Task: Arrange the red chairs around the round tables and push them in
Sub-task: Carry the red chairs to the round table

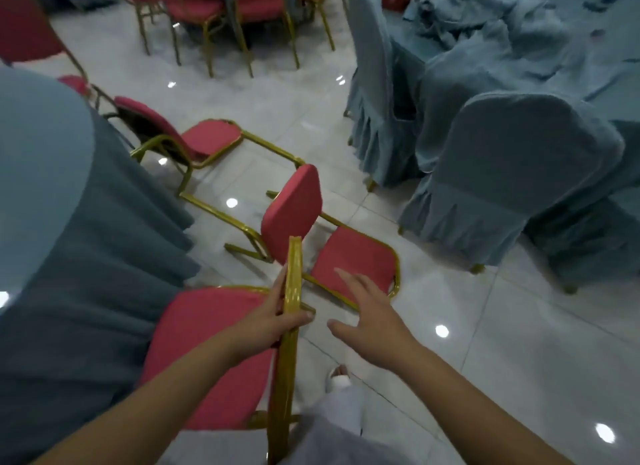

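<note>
Head view, looking down. What do you see?

— I see a red chair right by the round table with the blue cloth. Its seat is close to the edge of the table, not tucked under yet.

— What are the hands doing?

— The left hand is wrapped around the gold back frame of that chair. Fingers and thumb are closed on the bar. The right hand is wide open, fingers spread, and holds nothing. It hangs above the floor, near a second red chair.

— Is the chair heavy?

— I think not very. The frame is thin metal tube and looks hard and stiff. The seat looks soft and padded. The gold bar is shiny, so it may be a bit slippery.

— Where is a good place to grab it?

— I think the top of the back frame, with both hands. Then it may slide straight on the smooth floor tiles.

— Any more chairs?

— Yes, a third red chair stands farther along the edge of the table.
</note>
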A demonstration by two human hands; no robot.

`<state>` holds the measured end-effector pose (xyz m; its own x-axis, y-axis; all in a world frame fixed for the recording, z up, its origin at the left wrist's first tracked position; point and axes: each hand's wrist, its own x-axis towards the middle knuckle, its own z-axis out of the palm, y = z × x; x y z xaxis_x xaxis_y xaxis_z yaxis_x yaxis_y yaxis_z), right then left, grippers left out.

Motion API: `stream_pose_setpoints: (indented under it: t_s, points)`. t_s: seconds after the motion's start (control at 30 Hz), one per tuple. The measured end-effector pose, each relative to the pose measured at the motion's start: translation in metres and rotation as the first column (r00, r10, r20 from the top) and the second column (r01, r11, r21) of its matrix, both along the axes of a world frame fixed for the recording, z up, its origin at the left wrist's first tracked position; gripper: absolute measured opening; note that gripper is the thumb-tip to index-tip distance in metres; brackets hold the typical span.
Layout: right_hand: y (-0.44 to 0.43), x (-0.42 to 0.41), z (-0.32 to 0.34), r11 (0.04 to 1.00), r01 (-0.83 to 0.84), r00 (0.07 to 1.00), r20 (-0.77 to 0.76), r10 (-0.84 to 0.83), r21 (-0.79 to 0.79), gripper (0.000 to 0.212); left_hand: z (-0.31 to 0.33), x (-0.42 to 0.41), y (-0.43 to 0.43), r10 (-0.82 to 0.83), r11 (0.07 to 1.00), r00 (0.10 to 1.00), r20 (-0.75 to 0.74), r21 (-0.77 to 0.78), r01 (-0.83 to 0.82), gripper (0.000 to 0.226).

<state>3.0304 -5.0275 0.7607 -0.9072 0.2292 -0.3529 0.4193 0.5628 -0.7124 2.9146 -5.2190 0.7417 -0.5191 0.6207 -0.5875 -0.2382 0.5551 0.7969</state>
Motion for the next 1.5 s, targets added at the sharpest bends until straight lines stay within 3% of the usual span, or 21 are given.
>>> stream_pose_setpoints:
  t_s: [0.17, 0.3, 0.37, 0.5, 0.6, 0.7, 0.87, 0.97, 1.13, 1.2, 1.27, 1.37, 1.43, 1.47, 1.5]
  points:
    - [0.011, -0.088, 0.017, 0.902, -0.410, 0.910, -0.009, 0.415, 0.137, 0.095, 0.005, 0.001, 0.006, 0.032, 0.999, 0.999, -0.015, 0.027, -0.031, 0.103]
    - [0.017, -0.129, 0.005, 0.716, -0.663, 0.743, 0.075, 0.665, 0.220, 0.078, 0.011, 0.017, 0.009, 0.216, 0.976, 0.976, -0.015, -0.015, -0.217, 0.094]
    - [0.021, -0.137, -0.005, 0.655, -0.733, 0.675, 0.077, 0.734, 0.184, 0.071, 0.015, 0.030, 0.014, 0.351, 0.935, 0.936, -0.034, -0.029, -0.352, 0.087]
    - [0.030, -0.137, -0.018, 0.592, -0.776, 0.596, -0.056, 0.801, 0.219, 0.066, 0.021, 0.074, 0.019, 0.446, 0.851, 0.870, -0.208, -0.201, -0.484, 0.081]
    - [0.037, -0.137, -0.029, 0.529, -0.826, 0.523, -0.088, 0.848, 0.194, 0.079, 0.017, 0.119, 0.024, 0.577, 0.646, 0.729, -0.368, -0.342, -0.683, 0.067]
    - [0.032, -0.134, -0.045, 0.504, -0.848, 0.498, -0.081, 0.864, 0.161, 0.093, 0.006, 0.145, 0.030, 0.659, 0.477, 0.606, -0.446, -0.376, -0.795, 0.050]
    - [0.001, -0.122, -0.046, 0.493, -0.865, 0.491, -0.049, 0.870, 0.094, 0.113, 0.000, 0.150, 0.013, 0.670, 0.385, 0.556, -0.492, -0.410, -0.827, 0.050]
    - [-0.024, -0.129, -0.046, 0.454, -0.891, 0.454, 0.010, 0.891, 0.018, 0.122, -0.005, 0.149, -0.016, 0.686, 0.344, 0.532, -0.496, -0.423, -0.838, 0.038]
    - [-0.099, -0.156, -0.035, 0.383, -0.924, 0.382, 0.072, 0.922, -0.005, 0.120, -0.002, 0.128, -0.088, 0.727, 0.311, 0.489, -0.482, -0.404, -0.860, 0.019]
    - [-0.127, -0.175, -0.025, 0.356, -0.934, 0.353, 0.087, 0.932, -0.021, 0.112, 0.001, 0.115, -0.121, 0.677, 0.297, 0.515, -0.526, -0.445, -0.845, 0.015]
    - [-0.140, -0.195, -0.014, 0.367, -0.926, 0.369, -0.013, 0.929, -0.088, 0.091, 0.005, 0.099, -0.154, 0.648, 0.257, 0.516, -0.560, -0.477, -0.840, 0.014]
    - [-0.118, -0.213, -0.013, 0.493, -0.846, 0.528, -0.194, 0.827, -0.202, 0.068, 0.021, 0.075, -0.186, 0.640, 0.168, 0.516, -0.569, -0.552, -0.817, 0.021]
    - [-0.080, -0.214, -0.028, 0.601, -0.767, 0.638, -0.163, 0.753, -0.227, 0.063, 0.033, 0.052, -0.184, 0.544, 0.222, 0.565, -0.620, -0.543, -0.810, 0.048]
    - [-0.056, -0.211, -0.040, 0.666, -0.710, 0.698, -0.106, 0.708, -0.230, 0.061, 0.039, 0.036, -0.172, 0.455, 0.292, 0.571, -0.684, -0.492, -0.821, 0.060]
    - [-0.029, -0.206, -0.053, 0.741, -0.627, 0.769, -0.035, 0.639, -0.242, 0.059, 0.043, 0.018, -0.155, 0.367, 0.392, 0.521, -0.770, -0.380, -0.838, 0.062]
